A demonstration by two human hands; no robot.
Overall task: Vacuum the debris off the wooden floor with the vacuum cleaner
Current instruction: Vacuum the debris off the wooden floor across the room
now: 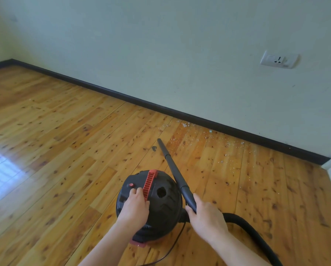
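And here's the vacuum cleaner (166, 210), a black drum standing on the wooden floor (65, 150), right below the camera. The left hand (136, 206) lies on its lid, fingers loosely bent over the dome, fingertips just short of the red button (131, 185), thumb against the edge of the red handle (149, 181). The hands are apart: the right hand (207, 217) sits just right of the vacuum cleaner, fingers wrapped round the lower end of the black wand (172, 166). That wand slants up past the vacuum cleaner's right shoulder, its tip beyond the drum and low over the boards; whether it touches them, I can't tell. Just left of the tip, a small dark scrap (153, 148) lies on the floor. Beyond the vacuum cleaner and to its right, the debris (184, 124): white flecks scattered along the dark baseboard (180, 112). From the vacuum cleaner's right side, behind the right hand, the black hose (253, 233) curves off to the bottom edge. A thin cord (172, 246) trails from under the drum towards the camera. High on the wall, far right of the vacuum cleaner, a white socket (279, 61).
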